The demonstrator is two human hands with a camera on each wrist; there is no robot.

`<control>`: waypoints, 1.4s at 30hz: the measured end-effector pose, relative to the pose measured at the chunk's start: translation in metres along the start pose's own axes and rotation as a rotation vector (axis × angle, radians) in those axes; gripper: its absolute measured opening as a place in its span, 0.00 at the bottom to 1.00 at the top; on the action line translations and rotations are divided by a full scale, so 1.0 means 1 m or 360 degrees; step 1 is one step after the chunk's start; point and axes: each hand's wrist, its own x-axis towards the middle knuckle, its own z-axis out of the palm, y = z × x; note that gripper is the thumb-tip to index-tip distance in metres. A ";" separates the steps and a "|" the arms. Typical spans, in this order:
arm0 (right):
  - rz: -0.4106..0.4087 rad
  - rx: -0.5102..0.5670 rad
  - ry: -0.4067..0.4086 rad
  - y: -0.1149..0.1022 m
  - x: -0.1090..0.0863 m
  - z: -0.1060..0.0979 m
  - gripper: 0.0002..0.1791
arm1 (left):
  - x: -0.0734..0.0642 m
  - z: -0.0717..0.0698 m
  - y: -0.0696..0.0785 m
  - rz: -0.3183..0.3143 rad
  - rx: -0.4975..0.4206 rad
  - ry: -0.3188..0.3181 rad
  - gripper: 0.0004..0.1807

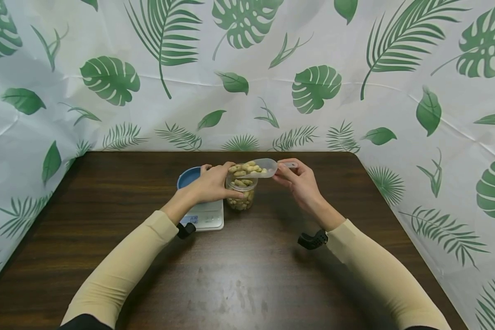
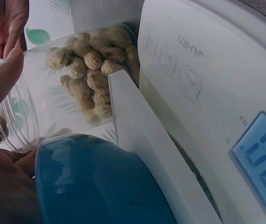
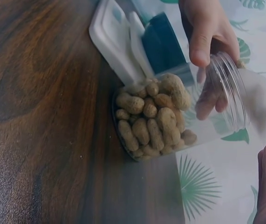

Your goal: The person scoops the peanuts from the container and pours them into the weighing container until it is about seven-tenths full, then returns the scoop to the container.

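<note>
A clear jar (image 1: 242, 204), partly filled with unshelled peanuts (image 3: 153, 123), stands on the table. My left hand (image 1: 215, 183) grips it near its threaded neck, thumb on one side and fingers round the other. With my right hand (image 1: 300, 182) I pinch the handle of a translucent scoop (image 1: 269, 167). Peanuts lie in the scoop, which is over the jar's open mouth with its front end towards my left hand. In the right wrist view the scoop's contents are blurred.
Left of the jar a white kitchen scale (image 1: 211, 214) bears a blue bowl (image 1: 188, 178), partly hidden by my left hand and forearm. Its lit display (image 1: 191, 220) shows zeros. Behind the dark wooden table (image 1: 247, 256) hangs a leaf-patterned sheet (image 1: 268, 105).
</note>
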 end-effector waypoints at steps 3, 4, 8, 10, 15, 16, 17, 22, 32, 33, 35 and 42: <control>-0.0008 0.0043 0.0003 0.000 0.000 -0.002 0.11 | 0.000 -0.001 0.000 -0.0003 0.0002 -0.0004 0.54; -0.0013 0.0058 0.0002 0.000 -0.001 -0.003 0.10 | 0.000 -0.001 -0.001 0.0000 0.0001 -0.0003 0.53; -0.0019 0.0101 -0.0005 0.000 0.000 -0.006 0.10 | 0.000 -0.002 -0.001 0.0013 -0.0001 -0.0001 0.52; -0.0015 0.0118 -0.0006 0.000 0.000 -0.007 0.10 | -0.001 -0.003 -0.001 0.0019 -0.0003 0.0001 0.52; 0.0002 0.0157 -0.0001 -0.001 0.000 -0.006 0.07 | -0.001 -0.002 -0.001 0.0022 -0.0009 0.0011 0.53; 0.0005 0.0169 0.0003 -0.001 0.000 -0.006 0.06 | -0.001 -0.002 -0.001 0.0023 -0.0009 0.0013 0.53; 0.0008 0.0179 0.0007 -0.001 0.000 -0.005 0.06 | -0.001 -0.001 -0.001 0.0024 -0.0007 0.0015 0.53; 0.0021 0.0209 0.0024 -0.002 0.002 -0.002 0.09 | -0.004 0.000 -0.002 0.0042 -0.0002 0.0038 0.55; 0.0058 0.0209 -0.0014 -0.008 0.012 0.010 0.09 | -0.020 -0.011 -0.009 0.0007 -0.0065 0.0133 0.56; 0.0063 0.0200 -0.0014 -0.009 0.013 0.012 0.09 | -0.021 -0.012 -0.010 0.0008 -0.0065 0.0145 0.56; 0.0071 0.0192 -0.0017 -0.010 0.015 0.015 0.08 | -0.025 -0.015 -0.012 0.0006 -0.0067 0.0170 0.56; 0.0054 0.0166 -0.0057 -0.013 0.021 0.026 0.06 | -0.036 -0.020 -0.020 -0.0008 -0.0093 0.0246 0.54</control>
